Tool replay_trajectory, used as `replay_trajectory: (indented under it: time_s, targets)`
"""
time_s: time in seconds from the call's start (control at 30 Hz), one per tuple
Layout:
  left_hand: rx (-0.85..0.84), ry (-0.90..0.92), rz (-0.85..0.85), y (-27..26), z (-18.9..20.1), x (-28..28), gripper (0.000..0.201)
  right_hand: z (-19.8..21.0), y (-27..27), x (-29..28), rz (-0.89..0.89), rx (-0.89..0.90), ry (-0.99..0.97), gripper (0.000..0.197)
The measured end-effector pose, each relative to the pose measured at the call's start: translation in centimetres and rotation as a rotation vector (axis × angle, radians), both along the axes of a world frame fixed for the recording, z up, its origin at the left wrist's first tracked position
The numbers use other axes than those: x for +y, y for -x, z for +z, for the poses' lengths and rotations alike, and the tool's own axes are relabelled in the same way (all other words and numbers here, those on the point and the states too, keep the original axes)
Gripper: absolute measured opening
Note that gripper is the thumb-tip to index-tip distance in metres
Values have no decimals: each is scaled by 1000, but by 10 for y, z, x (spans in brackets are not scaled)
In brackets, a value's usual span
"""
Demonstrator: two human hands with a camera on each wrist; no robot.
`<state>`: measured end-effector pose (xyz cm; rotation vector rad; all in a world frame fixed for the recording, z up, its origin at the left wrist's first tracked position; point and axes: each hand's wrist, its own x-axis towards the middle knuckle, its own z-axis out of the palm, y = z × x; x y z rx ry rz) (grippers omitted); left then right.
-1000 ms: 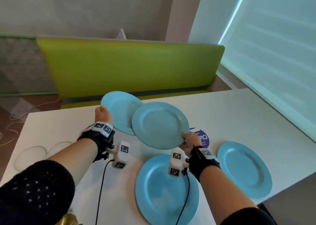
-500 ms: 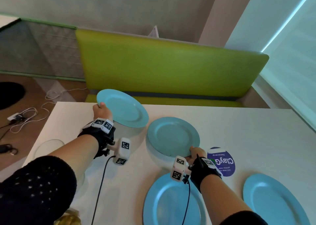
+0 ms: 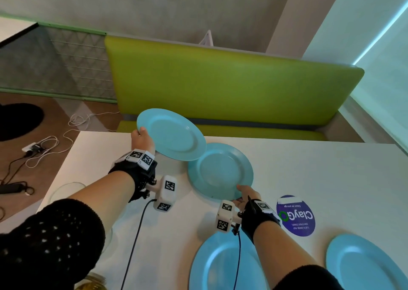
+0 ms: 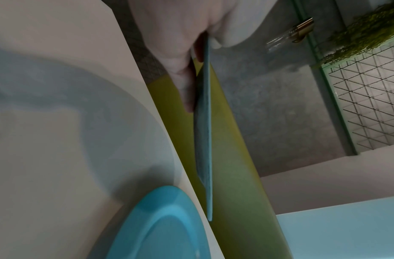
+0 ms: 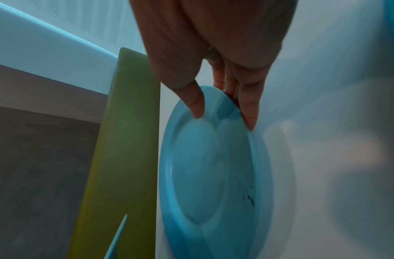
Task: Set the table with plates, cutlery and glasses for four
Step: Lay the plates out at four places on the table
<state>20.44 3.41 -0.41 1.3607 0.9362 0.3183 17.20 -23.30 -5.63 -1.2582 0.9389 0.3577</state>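
Four blue plates are in view. The left hand [image 3: 141,140] holds one plate [image 3: 171,134] raised above the far edge of the table [image 3: 320,179], tilted, its thumb on the top of the rim and its fingers [image 4: 187,84] underneath, pinching it. The left wrist view shows this plate edge-on, clear of the tabletop. The second plate [image 3: 220,170] sits at the middle of the table towards the far edge; the right hand [image 3: 246,196] grips its near rim, thumb [image 5: 196,103] on the upper face and fingers [image 5: 247,106] below. Whether this plate lies flat or is lifted at the near side cannot be told. The raised plate overlaps its far left rim in the head view.

The other two plates lie flat at the near edge: the third plate [image 3: 212,265] just ahead of the right forearm, the fourth plate [image 3: 362,265] towards the near right corner. All four are empty.

A round purple sticker [image 3: 295,215] lies on the table beside the right wrist. A clear glass dish [image 3: 64,190] sits near the left edge, under the left forearm. A green bench [image 3: 220,84] stands beyond the far edge.
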Motion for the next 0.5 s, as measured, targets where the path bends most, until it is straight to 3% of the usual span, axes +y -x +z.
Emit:
replay_trajectory:
  time_s: [0.23,0.5]
  targets:
    - [-12,7,-8,-3,-6,-1,43,-8,-7,0,33,1,49,39]
    - [-28,40,-27,-3,-5,-7,43,-15,-8,-4,119,38,139,21]
